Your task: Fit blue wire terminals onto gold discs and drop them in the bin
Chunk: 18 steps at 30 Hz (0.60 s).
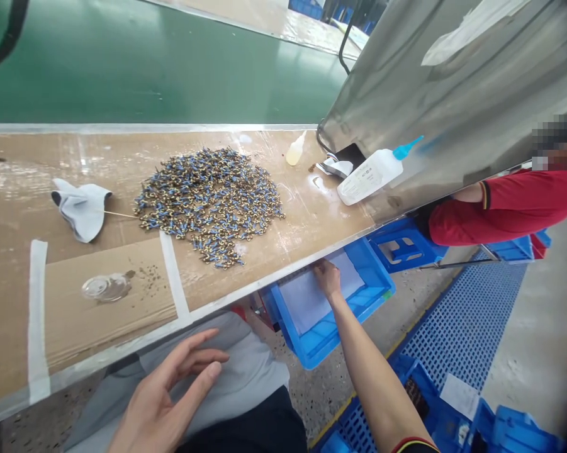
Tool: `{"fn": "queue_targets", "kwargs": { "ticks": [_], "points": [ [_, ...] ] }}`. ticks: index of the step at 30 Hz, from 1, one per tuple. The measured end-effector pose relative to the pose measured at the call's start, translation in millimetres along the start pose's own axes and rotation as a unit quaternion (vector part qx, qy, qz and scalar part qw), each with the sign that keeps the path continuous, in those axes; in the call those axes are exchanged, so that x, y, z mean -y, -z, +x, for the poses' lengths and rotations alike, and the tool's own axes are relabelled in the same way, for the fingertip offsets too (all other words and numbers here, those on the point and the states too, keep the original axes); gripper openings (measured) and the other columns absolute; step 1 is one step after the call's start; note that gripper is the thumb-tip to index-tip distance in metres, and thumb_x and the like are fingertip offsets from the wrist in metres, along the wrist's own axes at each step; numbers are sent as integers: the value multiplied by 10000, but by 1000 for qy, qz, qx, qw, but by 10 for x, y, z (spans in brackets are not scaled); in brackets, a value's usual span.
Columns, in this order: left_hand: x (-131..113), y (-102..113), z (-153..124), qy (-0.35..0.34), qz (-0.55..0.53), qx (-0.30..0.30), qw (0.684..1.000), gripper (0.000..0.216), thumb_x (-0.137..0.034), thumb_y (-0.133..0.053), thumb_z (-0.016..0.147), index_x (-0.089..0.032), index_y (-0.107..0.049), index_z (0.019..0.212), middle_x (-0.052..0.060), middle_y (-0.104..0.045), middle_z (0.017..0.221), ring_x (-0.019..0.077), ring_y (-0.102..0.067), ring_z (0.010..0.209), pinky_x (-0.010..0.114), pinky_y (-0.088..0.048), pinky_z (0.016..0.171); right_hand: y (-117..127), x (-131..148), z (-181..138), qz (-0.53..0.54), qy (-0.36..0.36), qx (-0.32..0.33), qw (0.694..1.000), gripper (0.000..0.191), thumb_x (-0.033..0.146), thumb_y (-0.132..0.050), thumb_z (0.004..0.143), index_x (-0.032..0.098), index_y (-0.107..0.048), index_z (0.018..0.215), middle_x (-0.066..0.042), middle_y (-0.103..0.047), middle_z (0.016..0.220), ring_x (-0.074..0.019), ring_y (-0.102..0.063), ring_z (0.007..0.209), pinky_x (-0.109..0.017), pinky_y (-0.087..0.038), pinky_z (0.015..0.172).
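Note:
My left hand (167, 399) hovers open over my lap, fingers spread, just below the front edge of the workbench (23, 189). My right hand (327, 278) reaches down under the bench edge and rests on a white sheet (306, 299) lying in a blue plastic crate (372, 286); its fingers are partly hidden, seemingly pressed on the sheet. On the bench lies a large pile of small brass and blue terminals (210, 201).
A grey cloth (82, 207) with a thin stick, a clear lid (104, 287), a small dropper bottle (295, 150) and a white squeeze bottle with blue nozzle (375, 173) lie on the bench. A person in a red sleeve (505, 207) works at right. Blue crates (453, 352) cover the floor.

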<state>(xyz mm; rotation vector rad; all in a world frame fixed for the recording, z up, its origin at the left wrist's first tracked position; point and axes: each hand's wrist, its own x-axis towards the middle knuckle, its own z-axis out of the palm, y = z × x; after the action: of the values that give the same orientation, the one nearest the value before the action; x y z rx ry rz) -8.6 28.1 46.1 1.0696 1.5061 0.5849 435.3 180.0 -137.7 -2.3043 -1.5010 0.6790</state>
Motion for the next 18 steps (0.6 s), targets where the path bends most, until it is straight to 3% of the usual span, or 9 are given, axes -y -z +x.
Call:
{"fn": "queue_targets", "kwargs": {
  "ticks": [5, 12, 15, 18],
  "points": [
    [200, 161, 41, -10, 28, 27, 999, 600, -638, -746, 996, -325, -686, 1505, 70, -890, 1243, 319, -843, 1198, 411, -656, 1101, -21, 26, 8, 5, 19, 2, 1000, 350, 436, -752, 1093, 191, -713, 1340, -97, -731, 1355, -247, -745, 1163, -469, -665, 1018],
    [39, 93, -47, 14, -28, -20, 999, 583, -673, -728, 993, -299, -719, 1440, 74, -886, 1195, 322, -825, 1166, 436, -605, 1117, -10, 171, -19, 25, 16, -16, 999, 356, 445, -754, 1091, 188, -714, 1334, -95, -735, 1338, -242, -747, 1141, -459, -668, 999],
    [2, 64, -73, 19, -50, -27, 998, 563, -667, -741, 981, -302, -737, 1409, 58, -886, 1164, 309, -823, 1139, 417, -587, 1113, 81, 278, -84, 48, 14, -49, 998, 331, 465, -759, 1087, 175, -731, 1246, -68, -761, 1216, -208, -756, 1036, -422, -669, 945],
    [30, 76, -88, 16, -62, -30, 997, 529, -641, -752, 981, -307, -753, 1391, 47, -886, 1157, 293, -824, 1128, 388, -589, 1091, 286, 451, -299, 90, 23, -122, 988, 415, 569, -712, 1085, 164, -758, 1010, -39, -764, 914, -191, -726, 813, -343, -616, 787]
  ]
}}
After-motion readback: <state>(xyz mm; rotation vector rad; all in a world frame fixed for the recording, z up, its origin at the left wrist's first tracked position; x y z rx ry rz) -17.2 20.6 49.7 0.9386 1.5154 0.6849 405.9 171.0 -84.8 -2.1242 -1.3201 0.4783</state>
